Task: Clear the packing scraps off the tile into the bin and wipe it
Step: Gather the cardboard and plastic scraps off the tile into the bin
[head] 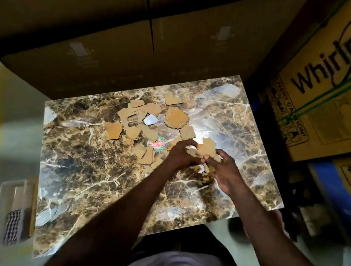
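A glossy brown marble-patterned tile (92, 180) lies flat below me. Several torn cardboard scraps (176, 118) are scattered over its far middle, with one white scrap (150, 119) among them. A round red and green sticker (157, 143) sits on the tile near my hands. My left hand (181, 154) curls its fingers around cardboard scraps just right of the sticker. My right hand (223, 169) holds a bunch of cardboard pieces (207, 148), touching the left hand. A checked cloth (12, 226) lies in a clear container (5, 198) left of the tile. No bin is clearly visible.
Large brown cartons (104, 61) stand behind the tile. A yellow printed carton (333, 83) with a green strap is stacked at the right over a blue one (336, 191). Pale floor (4, 116) lies to the left.
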### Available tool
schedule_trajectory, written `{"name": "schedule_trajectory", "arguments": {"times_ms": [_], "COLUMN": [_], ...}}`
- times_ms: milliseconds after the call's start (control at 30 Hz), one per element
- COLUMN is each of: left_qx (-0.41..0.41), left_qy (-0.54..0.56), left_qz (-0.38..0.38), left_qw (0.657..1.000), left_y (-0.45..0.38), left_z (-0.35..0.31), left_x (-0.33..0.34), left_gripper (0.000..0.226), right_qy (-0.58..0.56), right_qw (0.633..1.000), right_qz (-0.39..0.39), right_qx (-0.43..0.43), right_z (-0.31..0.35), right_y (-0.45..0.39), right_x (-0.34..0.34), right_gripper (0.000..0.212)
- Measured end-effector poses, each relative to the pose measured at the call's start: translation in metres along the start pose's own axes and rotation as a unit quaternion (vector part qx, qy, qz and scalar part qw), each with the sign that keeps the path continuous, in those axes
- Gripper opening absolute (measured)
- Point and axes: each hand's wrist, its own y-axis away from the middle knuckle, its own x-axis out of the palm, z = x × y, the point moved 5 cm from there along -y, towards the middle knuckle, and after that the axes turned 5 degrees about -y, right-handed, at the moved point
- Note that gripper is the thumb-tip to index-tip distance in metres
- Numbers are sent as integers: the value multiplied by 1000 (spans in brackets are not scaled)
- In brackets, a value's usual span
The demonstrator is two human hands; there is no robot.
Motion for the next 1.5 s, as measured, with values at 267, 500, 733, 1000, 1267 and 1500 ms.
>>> {"name": "schedule_trajectory", "arguments": {"times_ms": [267, 500, 733, 1000, 1267, 1500], "left_qx": [42, 29, 19, -1, -41, -78], "left_qy": [-97, -130, -159, -162, -238, -226], "left_qz": [126, 193, 233, 274, 258, 264], "left_qw": [986, 972, 959, 948, 936, 934], "left_y": [9, 40, 62, 50, -32, -104], "left_z": [-61, -63, -49, -3, 135, 253], "left_x": [80, 209, 347, 482, 578, 624], "left_gripper": [42, 39, 42, 44, 70, 61], "right_qy": [-96, -133, -167, -204, -217, -205], "right_qw": [988, 971, 957, 942, 927, 925], "right_qz": [-110, -197, -237, -262, -274, -275], "right_qx": [-48, -29, 4, 52, 137, 164], "right_z": [0, -40, -87, -157, -283, -397], "right_y": [52, 106, 148, 135, 38, -57], "right_x": [-76, -189, -308, -433, -515, -557], "right_gripper": [21, 31, 28, 37, 44, 51]}}
